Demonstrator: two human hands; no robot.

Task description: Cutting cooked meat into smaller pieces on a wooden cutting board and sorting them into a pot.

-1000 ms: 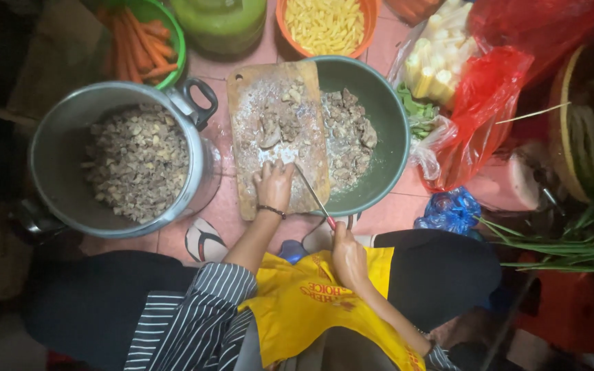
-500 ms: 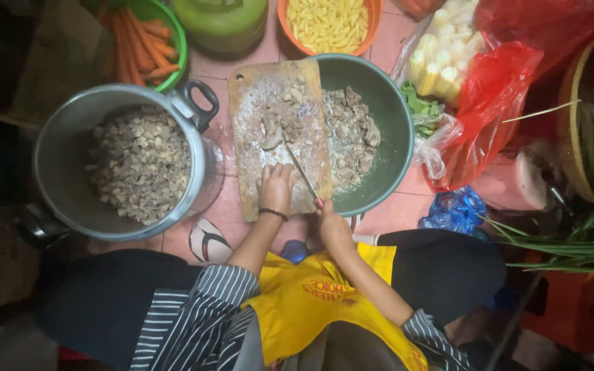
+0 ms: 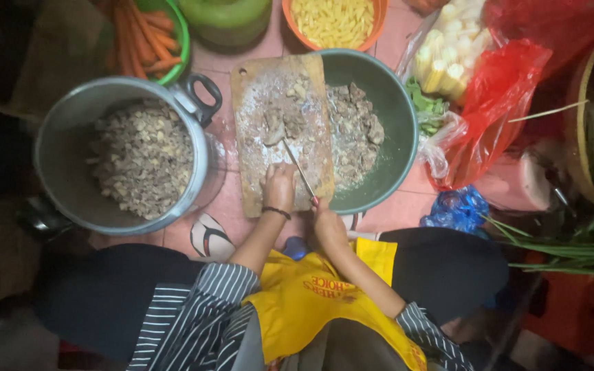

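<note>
A knife (image 3: 298,167) is pinched by the right hand (image 3: 326,221) fingers; meat (image 3: 278,126) lies past the left hand (image 3: 278,187) fingers, pressed together on the board (image 3: 256,103).

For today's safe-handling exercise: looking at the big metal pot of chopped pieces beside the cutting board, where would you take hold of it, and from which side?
Probably by the black loop handle on the pot rim, coming from the cutting board side. It sticks out clear of the wall and is open enough for fingers. A matching handle seems to sit at the opposite rim, in shadow, so use two hands for a full pot.
</note>
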